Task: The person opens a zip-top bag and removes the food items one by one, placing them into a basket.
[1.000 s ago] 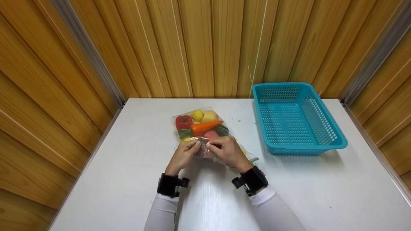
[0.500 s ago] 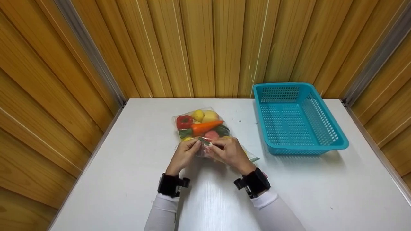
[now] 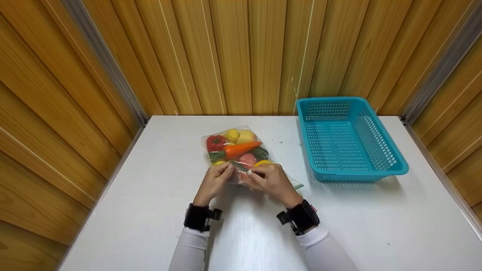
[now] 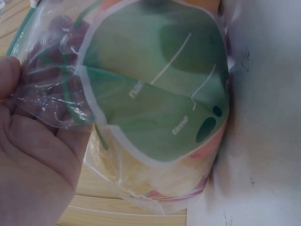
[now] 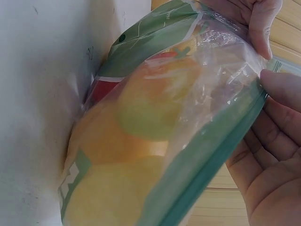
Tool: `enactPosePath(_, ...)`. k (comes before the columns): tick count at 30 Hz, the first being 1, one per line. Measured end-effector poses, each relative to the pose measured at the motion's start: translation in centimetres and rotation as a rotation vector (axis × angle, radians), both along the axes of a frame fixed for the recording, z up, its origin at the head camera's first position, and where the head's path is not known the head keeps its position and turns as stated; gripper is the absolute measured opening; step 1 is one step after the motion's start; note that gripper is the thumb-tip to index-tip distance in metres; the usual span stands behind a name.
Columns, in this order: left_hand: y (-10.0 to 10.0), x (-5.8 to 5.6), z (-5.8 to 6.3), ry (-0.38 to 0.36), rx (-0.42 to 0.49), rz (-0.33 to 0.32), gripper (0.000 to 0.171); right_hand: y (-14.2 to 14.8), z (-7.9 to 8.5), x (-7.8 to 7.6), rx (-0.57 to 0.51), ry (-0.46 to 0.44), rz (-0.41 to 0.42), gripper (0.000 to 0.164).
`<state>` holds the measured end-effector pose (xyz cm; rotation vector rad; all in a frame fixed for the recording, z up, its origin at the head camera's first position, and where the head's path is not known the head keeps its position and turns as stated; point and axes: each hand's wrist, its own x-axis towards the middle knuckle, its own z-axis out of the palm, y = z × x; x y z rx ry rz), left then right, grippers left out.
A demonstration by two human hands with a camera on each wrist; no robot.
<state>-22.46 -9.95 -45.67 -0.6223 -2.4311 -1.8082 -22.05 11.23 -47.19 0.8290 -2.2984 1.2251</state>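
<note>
A clear zip bag (image 3: 238, 177) full of fruit and vegetables lies at the middle of the table, its mouth lifted toward the person. Inside show a carrot (image 3: 241, 149), a red bell pepper (image 3: 216, 143) and several yellow pieces. My left hand (image 3: 214, 181) pinches the left end of the green zip strip (image 3: 238, 165) between thumb and finger. On that strip, my right hand (image 3: 274, 183) pinches a small white piece. A green printed panel (image 4: 155, 94) fills much of the left wrist view. In the right wrist view, the strip (image 5: 202, 165) runs down from my right fingers.
A turquoise perforated basket (image 3: 339, 146) stands at the back right of the white table (image 3: 150, 210). Wood-patterned panels (image 3: 233, 56) wall the table at the back and both sides.
My right hand has slid slightly right and toward the person along the zip strip, showing more of it between the hands. The left hand has stayed almost in place.
</note>
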Motion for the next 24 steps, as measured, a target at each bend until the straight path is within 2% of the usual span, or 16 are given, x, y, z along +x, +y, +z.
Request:
enactPosePath(2, 0.0, 0.4, 0.7, 0.003, 0.015, -0.009, 0.03, 0.1, -0.1, 0.1, -0.006, -0.018, 0.003, 0.003)
enactPosePath(5, 0.0, 0.5, 0.9, 0.003, 0.013, -0.005, 0.03, 0.3, -0.3, 0.1, -0.013, -0.048, 0.006, 0.004)
enactPosePath(13, -0.3, -1.5, -2.1, -0.007, -0.011, 0.048, 0.032, 1.0, -0.8, 0.6, -0.011, -0.044, -0.021, 0.005)
enactPosePath(18, -0.4, -1.8, -2.6, -0.002, 0.02, 0.048, 0.031, 1.5, -1.2, 0.9, -0.019, -0.054, -0.033, 0.003)
enactPosePath(24, -0.5, -1.7, -2.7, 0.007, 0.038, 0.036, 0.032, 2.1, -1.4, 1.2, -0.01, -0.049, -0.034, 0.004)
